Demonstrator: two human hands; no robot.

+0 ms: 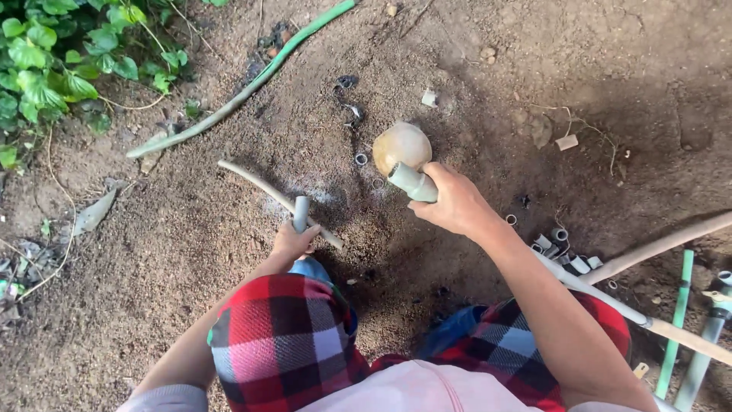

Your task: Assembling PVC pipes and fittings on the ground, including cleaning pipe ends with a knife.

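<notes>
I crouch over bare soil, my knees in red plaid cloth at the bottom. My left hand [292,243] grips a short grey pipe piece [301,213] held upright over a long thin grey pipe [267,191] lying on the ground. My right hand [454,202] is closed on a grey pipe fitting [412,182], raised just in front of a round tan stone-like object [401,145] resting on the soil.
A green hose [252,84] runs across the top left beside leafy plants [53,61]. Several short pipe offcuts [560,248] lie at right, near long pale pipes [656,246] and green rods [679,320]. Small rings [361,159] dot the soil.
</notes>
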